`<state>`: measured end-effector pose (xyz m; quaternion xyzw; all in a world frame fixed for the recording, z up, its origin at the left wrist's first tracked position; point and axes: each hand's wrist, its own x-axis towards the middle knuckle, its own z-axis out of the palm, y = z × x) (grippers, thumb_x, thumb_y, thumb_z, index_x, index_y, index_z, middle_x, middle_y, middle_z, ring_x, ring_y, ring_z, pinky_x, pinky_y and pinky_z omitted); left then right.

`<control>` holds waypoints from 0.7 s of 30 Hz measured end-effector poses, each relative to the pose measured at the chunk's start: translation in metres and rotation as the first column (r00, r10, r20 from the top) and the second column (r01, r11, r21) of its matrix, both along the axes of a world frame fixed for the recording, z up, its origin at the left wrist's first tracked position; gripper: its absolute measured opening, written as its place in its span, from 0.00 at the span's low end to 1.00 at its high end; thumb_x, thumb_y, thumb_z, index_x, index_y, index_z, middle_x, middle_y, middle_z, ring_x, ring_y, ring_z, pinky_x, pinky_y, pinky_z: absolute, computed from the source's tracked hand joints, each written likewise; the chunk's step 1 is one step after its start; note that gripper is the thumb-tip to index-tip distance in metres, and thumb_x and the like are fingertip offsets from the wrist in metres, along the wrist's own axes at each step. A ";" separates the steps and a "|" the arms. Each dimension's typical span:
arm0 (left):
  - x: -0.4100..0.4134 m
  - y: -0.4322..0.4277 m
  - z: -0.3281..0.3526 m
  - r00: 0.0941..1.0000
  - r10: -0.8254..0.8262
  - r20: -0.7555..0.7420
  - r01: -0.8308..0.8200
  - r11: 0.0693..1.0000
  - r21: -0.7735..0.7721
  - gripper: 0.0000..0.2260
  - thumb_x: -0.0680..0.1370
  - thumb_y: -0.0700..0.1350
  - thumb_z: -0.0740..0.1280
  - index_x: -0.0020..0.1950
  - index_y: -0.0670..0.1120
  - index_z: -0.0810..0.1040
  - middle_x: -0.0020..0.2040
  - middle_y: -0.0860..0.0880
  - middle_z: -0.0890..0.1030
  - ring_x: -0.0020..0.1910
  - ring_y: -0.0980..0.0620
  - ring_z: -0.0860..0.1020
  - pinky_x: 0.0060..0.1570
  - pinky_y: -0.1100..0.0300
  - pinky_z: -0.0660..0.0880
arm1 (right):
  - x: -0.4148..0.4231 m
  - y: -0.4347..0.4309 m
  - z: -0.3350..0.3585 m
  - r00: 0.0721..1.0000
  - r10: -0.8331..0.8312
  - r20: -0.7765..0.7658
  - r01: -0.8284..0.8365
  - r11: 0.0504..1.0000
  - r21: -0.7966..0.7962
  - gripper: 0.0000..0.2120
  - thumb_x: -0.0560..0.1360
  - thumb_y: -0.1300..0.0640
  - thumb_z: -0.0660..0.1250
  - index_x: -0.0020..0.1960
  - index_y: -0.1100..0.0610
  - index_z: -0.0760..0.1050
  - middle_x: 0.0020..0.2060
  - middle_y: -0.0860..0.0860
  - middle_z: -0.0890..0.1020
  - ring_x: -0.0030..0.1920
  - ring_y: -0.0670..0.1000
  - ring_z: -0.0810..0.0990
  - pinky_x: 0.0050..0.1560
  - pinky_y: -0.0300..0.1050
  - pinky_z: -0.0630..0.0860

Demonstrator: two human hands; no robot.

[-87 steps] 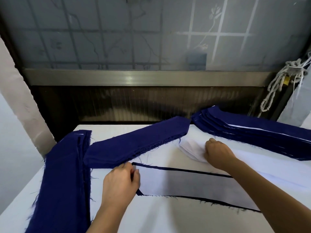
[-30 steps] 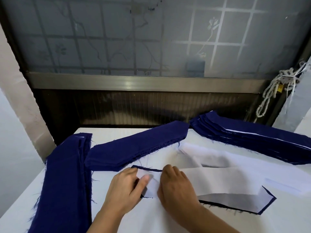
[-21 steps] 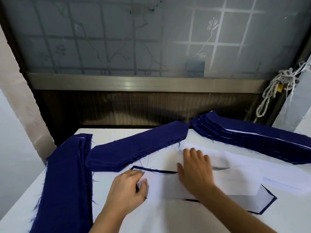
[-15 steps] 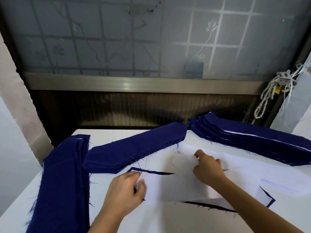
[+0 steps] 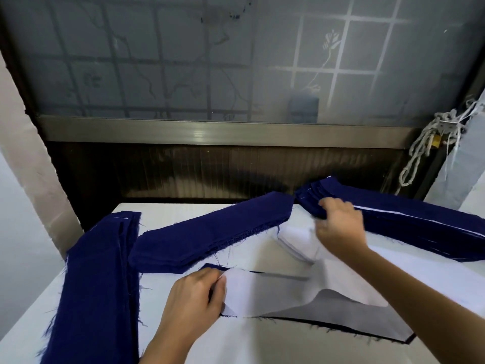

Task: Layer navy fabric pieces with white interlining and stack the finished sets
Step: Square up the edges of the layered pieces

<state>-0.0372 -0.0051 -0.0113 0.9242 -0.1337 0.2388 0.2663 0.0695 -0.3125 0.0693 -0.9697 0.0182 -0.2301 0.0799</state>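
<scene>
At desk [image 5: 262, 345] front: left hand [image 5: 194, 298] palm-down, fingers pinching the left end of the interlining sheet [image 5: 275, 292]. Sheet lies on one navy piece [image 5: 404, 340], with its right part raised off it. Right hand [image 5: 338, 227] is out at far right, blurred, above the white interlining pile [image 5: 296, 243] and touching the end of the layered stack [image 5: 420, 219]. Can't tell if those fingers hold anything. Plain navy stacks: left stack [image 5: 97, 285], centre stack [image 5: 215, 232].

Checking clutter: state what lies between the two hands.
Head view: a white interlining sheet over a navy fabric piece, then bare white tabletop, between left hand and right hand.
</scene>
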 end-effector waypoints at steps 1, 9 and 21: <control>0.000 0.000 0.001 0.999 -0.001 0.046 0.001 1.000 -0.001 0.14 0.80 0.53 0.55 0.37 0.52 0.72 0.31 0.59 0.74 0.30 0.57 0.73 0.29 0.60 0.70 | -0.007 0.014 -0.006 0.993 0.117 -0.023 -0.115 0.992 0.056 0.22 0.73 0.56 0.66 0.66 0.53 0.70 0.58 0.51 0.77 0.58 0.55 0.72 0.58 0.50 0.66; -0.002 0.002 0.001 0.979 0.043 0.200 -0.018 0.992 -0.128 0.09 0.81 0.49 0.60 0.47 0.52 0.79 0.38 0.61 0.77 0.32 0.59 0.73 0.28 0.58 0.72 | -0.049 0.096 -0.045 0.658 0.645 -0.390 -0.416 0.742 0.525 0.27 0.68 0.60 0.62 0.64 0.42 0.67 0.50 0.43 0.76 0.57 0.53 0.72 0.56 0.44 0.70; -0.002 -0.002 0.005 0.975 0.137 0.175 -0.106 0.978 -0.178 0.14 0.82 0.52 0.59 0.42 0.48 0.79 0.29 0.57 0.73 0.26 0.54 0.72 0.24 0.57 0.69 | -0.054 -0.029 -0.033 0.892 0.339 -0.299 -0.394 0.907 -0.147 0.19 0.72 0.57 0.58 0.62 0.45 0.71 0.50 0.47 0.83 0.46 0.46 0.74 0.53 0.33 0.52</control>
